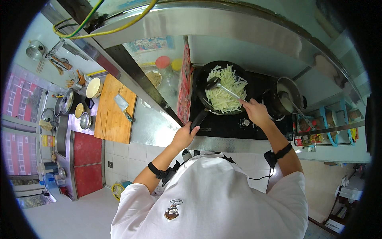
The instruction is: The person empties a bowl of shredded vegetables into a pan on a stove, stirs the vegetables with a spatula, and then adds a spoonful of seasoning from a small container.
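My left hand [184,136] grips the black handle [199,121] of a dark wok [199,86] on the gas hob [218,128]. A large heap of pale green-white vegetable strips [226,92] fills much of the wok. My right hand [256,112] holds a spatula [228,90] by its metal shaft; the dark head rests on the strips at their upper left. To the right of that hand, a pot [277,104] with cloudy liquid stands on the other burner, a ladle [294,104] leaning in it.
Left of the hob rises a red-patterned screen [184,86], beside a metal post [143,80]. A cleaver [122,104] and chopsticks [105,122] lie on a wooden cutting board [115,131]. At right, a rack [325,122] holds condiments. A metal hood edge [223,22] crosses above.
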A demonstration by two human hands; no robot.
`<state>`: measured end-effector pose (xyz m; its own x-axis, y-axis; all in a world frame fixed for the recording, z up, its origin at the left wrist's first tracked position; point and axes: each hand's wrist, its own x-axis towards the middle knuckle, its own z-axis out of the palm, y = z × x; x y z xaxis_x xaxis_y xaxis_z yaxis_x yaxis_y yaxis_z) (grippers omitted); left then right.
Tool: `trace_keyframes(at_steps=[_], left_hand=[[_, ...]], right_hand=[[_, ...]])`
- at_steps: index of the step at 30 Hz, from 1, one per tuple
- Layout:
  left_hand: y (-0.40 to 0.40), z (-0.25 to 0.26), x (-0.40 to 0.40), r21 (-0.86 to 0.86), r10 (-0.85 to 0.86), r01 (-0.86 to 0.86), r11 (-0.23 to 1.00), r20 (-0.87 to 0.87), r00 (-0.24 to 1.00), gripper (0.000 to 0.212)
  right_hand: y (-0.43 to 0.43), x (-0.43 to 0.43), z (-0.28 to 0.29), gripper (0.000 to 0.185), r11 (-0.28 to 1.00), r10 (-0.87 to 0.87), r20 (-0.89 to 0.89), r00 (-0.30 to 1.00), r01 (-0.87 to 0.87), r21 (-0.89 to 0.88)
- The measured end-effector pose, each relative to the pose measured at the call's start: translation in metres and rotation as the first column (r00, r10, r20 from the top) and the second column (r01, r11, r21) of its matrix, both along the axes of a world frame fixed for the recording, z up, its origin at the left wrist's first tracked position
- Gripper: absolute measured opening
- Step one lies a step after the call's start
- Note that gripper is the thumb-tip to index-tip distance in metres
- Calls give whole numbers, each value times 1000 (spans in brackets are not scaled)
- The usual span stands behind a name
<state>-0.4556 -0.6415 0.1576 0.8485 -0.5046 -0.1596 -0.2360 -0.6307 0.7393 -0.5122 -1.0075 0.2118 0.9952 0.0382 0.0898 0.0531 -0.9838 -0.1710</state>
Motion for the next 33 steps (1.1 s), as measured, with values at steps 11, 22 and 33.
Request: trace_keyframes(at_steps=[11, 22, 33], left_hand=[[-5, 11, 0, 19, -22, 23, 1000, -33, 999, 54], [-2, 5, 0, 15, -3, 4, 1000, -39, 999, 58], [-1, -3, 3, 1, 10, -10, 1000, -75, 997, 58]], right_hand=[[-20, 16, -20, 39, 998, -59, 177, 982, 65, -27], [-26, -12, -13, 33, 930, -321, 171, 932, 275, 243], [-13, -53, 32, 28, 937, -170, 77, 982, 137, 322]])
